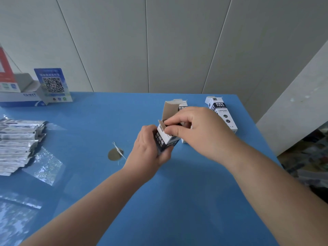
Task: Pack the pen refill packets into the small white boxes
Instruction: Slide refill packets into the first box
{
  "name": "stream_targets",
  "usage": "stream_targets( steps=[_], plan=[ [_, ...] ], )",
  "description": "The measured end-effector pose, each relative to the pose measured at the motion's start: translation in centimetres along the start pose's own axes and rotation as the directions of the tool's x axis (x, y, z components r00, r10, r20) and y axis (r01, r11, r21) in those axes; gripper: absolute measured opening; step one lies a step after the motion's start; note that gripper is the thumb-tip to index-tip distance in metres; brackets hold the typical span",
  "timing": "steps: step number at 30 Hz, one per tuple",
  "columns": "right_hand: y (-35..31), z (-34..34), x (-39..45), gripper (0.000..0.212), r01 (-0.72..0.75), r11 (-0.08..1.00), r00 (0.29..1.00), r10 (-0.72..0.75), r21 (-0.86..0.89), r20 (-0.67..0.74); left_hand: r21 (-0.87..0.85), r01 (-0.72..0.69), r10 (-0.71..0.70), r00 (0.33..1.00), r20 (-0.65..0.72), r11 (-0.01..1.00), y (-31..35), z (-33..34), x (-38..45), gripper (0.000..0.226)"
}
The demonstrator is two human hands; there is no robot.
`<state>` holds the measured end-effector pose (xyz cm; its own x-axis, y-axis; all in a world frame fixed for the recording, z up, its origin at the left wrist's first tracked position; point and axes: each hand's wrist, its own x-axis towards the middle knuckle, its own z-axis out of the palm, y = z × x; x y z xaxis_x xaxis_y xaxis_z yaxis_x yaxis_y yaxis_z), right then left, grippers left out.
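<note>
There is just one camera, and it sits on the person's head, looking forward and down over the blue tabletop (195, 201). It is close, so both bare arms reach in from the bottom edge, and the left hand (147, 150) and right hand (200, 132) meet near the middle. The wide view bends the edges and takes in the grey wall (159, 41) behind the far edge.

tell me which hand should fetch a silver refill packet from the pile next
Left, probably. The pile of silver foil refill packets lies at the table's left side, nearer the left hand. But that hand grips the small white open-topped box, so the right hand, fingers at the flaps, must take over.
</note>
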<state>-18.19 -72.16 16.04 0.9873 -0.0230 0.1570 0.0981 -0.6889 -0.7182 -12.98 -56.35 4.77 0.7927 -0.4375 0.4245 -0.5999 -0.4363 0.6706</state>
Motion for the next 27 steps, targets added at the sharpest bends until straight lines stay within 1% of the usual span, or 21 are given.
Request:
stream_targets(
  steps=[2,3,4,5,6,7,8,9,10,12,14,16,18,21,23,25,27],
  plan=[
    [0.6,0.4,-0.8,0.02,0.121,0.991,0.982,-0.127,-0.055,-0.137,-0.136,0.008,-0.006,1.0,0.015,0.991,-0.1,-0.1,0.2,0.056],
    [1.2,0.8,-1.2,0.03,0.147,0.987,0.962,-0.158,-0.065,-0.223,-0.179,0.003,0.003,1.0,0.029,0.984,-0.2,-0.2,0.3,0.059],
    [2.0,1.2,-1.7,0.038,0.144,0.988,0.939,-0.153,-0.051,-0.31,-0.2,-0.018,0.025,0.999,0.035,0.98,-0.4,-0.2,0.4,0.062],
    [2.8,1.6,-2.1,0.044,0.112,0.994,0.919,-0.105,-0.004,-0.38,-0.209,-0.047,0.056,0.998,0.036,0.977,-0.6,-0.3,0.4,0.062],
    [3.6,2.0,-2.4,0.048,0.051,0.995,0.912,-0.011,0.087,-0.41,-0.219,-0.073,0.082,0.996,0.034,0.973,-0.7,-0.4,0.5,0.062],
    [4.2,2.3,-2.6,0.049,-0.021,0.976,0.918,0.104,0.216,-0.382,-0.229,-0.085,0.095,0.995,0.035,0.97,-0.7,-0.5,0.5,0.063],
    [4.8,2.7,-2.6,0.047,-0.073,0.936,0.933,0.186,0.344,-0.308,-0.243,-0.093,0.107,0.993,0.043,0.966,-0.8,-0.6,0.6,0.063],
    [5.3,2.9,-2.5,0.045,-0.091,0.894,0.952,0.207,0.438,-0.225,-0.25,-0.104,0.122,0.991,0.055,0.963,-1.0,-0.6,0.6,0.061],
    [5.8,3.1,-2.4,0.043,-0.081,0.864,0.969,0.186,0.497,-0.165,-0.255,-0.118,0.14,0.988,0.07,0.96,-1.1,-0.6,0.7,0.058],
    [6.2,3.0,-2.1,0.038,-0.024,0.833,0.989,0.102,0.552,-0.11,-0.27,-0.139,0.173,0.979,0.104,0.953,-1.3,-0.6,1.0,0.054],
    [6.4,2.7,-1.9,0.03,0.014,0.841,0.994,0.048,0.54,-0.102,-0.298,-0.16,0.206,0.97,0.13,0.941,-1.2,-0.6,1.3,0.048],
    [6.7,2.3,-1.9,0.027,0.003,0.881,0.995,0.046,0.473,-0.093,-0.317,-0.18,0.234,0.962,0.14,0.931,-0.9,-0.7,1.5,0.042],
    [7.0,1.9,-1.9,0.025,0.048,0.912,0.992,0.004,0.408,-0.125,-0.331,-0.181,0.235,0.963,0.13,0.926,-0.6,-0.9,1.9,0.036],
    [7.2,1.3,-1.8,0.029,0.115,0.943,0.984,-0.065,0.312,-0.164,-0.389,-0.196,0.246,0.966,0.082,0.9,0.0,-1.4,2.6,0.027],
    [7.1,1.0,-1.7,0.034,0.143,0.958,0.98,-0.101,0.248,-0.174,-0.474,-0.191,0.241,0.969,0.046,0.859,0.8,-1.7,3.0,0.02],
    [7.0,0.9,-1.7,0.033,0.163,0.964,0.973,-0.121,0.209,-0.198,-0.564,-0.163,0.212,0.977,0.022,0.809,1.7,-2.0,3.3,0.026],
    [6.9,0.9,-1.7,0.029,0.161,0.962,0.971,-0.115,0.221,-0.208,-0.6,-0.151,0.204,0.979,0.021,0.786,2.2,-2.3,3.6,0.026]
  ],
)
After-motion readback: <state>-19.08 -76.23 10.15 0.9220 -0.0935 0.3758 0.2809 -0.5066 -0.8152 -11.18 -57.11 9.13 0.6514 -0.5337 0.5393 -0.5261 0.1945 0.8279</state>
